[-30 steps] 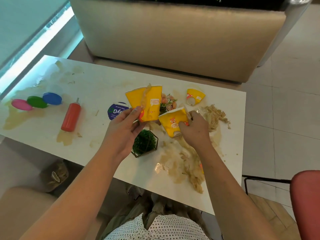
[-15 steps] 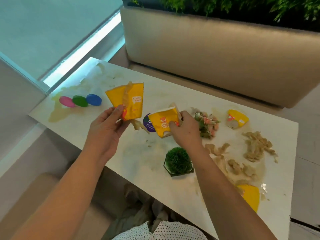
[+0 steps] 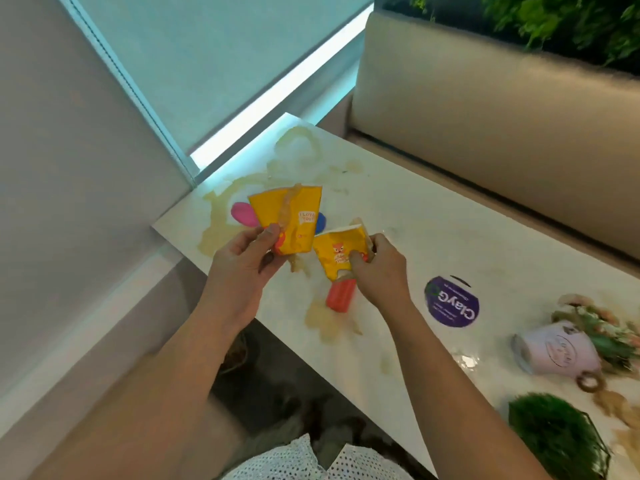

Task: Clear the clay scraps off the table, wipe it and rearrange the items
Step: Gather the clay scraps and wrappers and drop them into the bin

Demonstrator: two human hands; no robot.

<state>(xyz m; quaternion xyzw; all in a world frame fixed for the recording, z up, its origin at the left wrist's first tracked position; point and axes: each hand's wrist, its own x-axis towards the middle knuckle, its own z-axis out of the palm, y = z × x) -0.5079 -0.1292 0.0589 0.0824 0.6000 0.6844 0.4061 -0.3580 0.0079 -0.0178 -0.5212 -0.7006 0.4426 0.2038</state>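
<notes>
Head view: two crushed paper cups are held up over the far-left part of the tabletop (image 3: 433, 237). The left grip (image 3: 242, 268) pinches the larger yellow cup (image 3: 287, 220), flattened and streaked with beige clay, with the thumb over its lower edge. The right grip (image 3: 377, 271) clasps the smaller yellow cup (image 3: 341, 252), fingers curled round its right side, just beside the first. Below them a red bottle (image 3: 341, 297) lies on the white surface among beige clay smears (image 3: 329, 322). A pink lid (image 3: 242, 214) and a blue lid (image 3: 321, 220) peek out behind the larger cup. To the right sit a purple ClayG lid (image 3: 452, 301), a lilac flower pot (image 3: 561, 348) tipped on its side and, nearest, a green ball plant (image 3: 557, 434). A beige sofa (image 3: 502, 116) runs along the far edge.
</notes>
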